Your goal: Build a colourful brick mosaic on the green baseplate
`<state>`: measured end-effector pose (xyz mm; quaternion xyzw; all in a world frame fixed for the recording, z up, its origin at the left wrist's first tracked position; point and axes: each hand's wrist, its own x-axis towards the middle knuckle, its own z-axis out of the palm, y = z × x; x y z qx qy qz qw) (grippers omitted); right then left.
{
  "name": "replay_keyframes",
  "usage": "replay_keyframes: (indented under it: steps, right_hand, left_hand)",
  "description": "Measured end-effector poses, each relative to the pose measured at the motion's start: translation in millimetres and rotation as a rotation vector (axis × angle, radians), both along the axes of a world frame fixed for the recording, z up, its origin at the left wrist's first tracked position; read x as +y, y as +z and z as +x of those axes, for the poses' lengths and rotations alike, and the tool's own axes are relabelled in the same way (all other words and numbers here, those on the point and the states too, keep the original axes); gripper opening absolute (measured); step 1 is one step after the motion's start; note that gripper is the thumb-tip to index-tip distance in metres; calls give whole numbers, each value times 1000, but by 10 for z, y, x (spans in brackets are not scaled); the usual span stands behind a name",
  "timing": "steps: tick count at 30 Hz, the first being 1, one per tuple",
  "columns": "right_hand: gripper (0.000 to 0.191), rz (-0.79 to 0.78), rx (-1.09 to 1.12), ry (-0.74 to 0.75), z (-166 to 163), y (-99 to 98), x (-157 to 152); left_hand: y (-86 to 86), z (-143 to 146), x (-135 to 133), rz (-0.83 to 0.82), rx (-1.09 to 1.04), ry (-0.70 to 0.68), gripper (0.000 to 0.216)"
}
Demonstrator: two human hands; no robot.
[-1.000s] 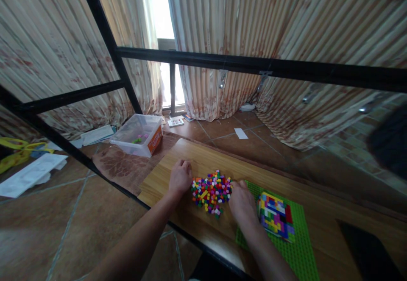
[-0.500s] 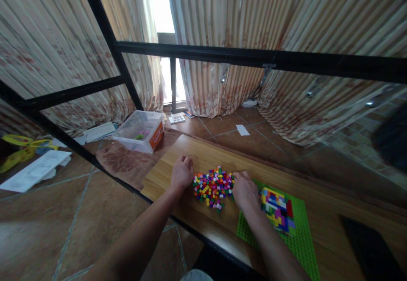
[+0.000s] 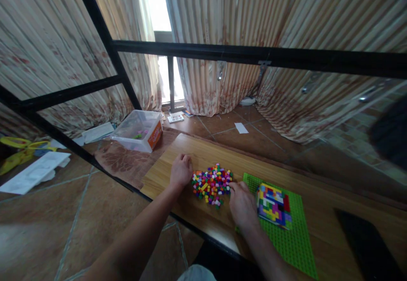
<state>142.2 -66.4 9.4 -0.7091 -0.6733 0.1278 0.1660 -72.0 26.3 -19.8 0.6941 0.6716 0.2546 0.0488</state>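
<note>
A heap of small colourful toy bricks (image 3: 210, 183) lies on the wooden tabletop between my hands. My left hand (image 3: 181, 171) rests at the heap's left side, fingers curled in; whatever they hold, if anything, is hidden. At the heap's right edge, my right hand (image 3: 243, 204) has thumb and fingers drawn together, and I cannot make out what is between them. To its right, a block built of multicoloured bricks (image 3: 273, 204) sits on a green studded baseplate (image 3: 297, 247). My right forearm covers part of the baseplate's left side.
The narrow wooden table (image 3: 165, 162) carries a dark flat object (image 3: 365, 238) at its right. Beyond its left end, a clear plastic box (image 3: 132, 139) with some pieces inside stands on a brown mat. A black metal frame (image 3: 197, 53) crosses in front of the curtains.
My right hand has shifted slightly left and down along the heap's right edge, uncovering more of the baseplate's upper left corner. The left hand stays in place; the whole view has shifted slightly.
</note>
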Motion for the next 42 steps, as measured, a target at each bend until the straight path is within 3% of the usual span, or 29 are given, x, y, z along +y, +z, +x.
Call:
replay_keyframes:
  steps: [8, 14, 17, 21, 25, 33, 42]
  right_hand:
    - [29, 238, 432, -65, 39, 84, -151]
    - [29, 152, 846, -260, 435, 136, -471]
    - [31, 142, 929, -372, 713, 153, -581]
    - [29, 253, 832, -476, 1102, 141, -580]
    - [28, 298, 566, -408, 1297, 116, -473]
    - [29, 164, 212, -405, 1216, 149, -276]
    - [27, 150, 211, -424, 1213, 167, -216]
  left_hand:
    - [18, -2, 12, -1, 11, 8, 21]
    - [-37, -32, 41, 47, 0, -8, 22]
    - [-48, -40, 57, 46, 11, 0, 22]
    - [-31, -38, 63, 55, 29, 10, 23]
    - [-4, -34, 54, 65, 36, 5, 22]
    - [-23, -47, 69, 82, 37, -7, 23]
    - [-9, -34, 54, 74, 47, -1, 24]
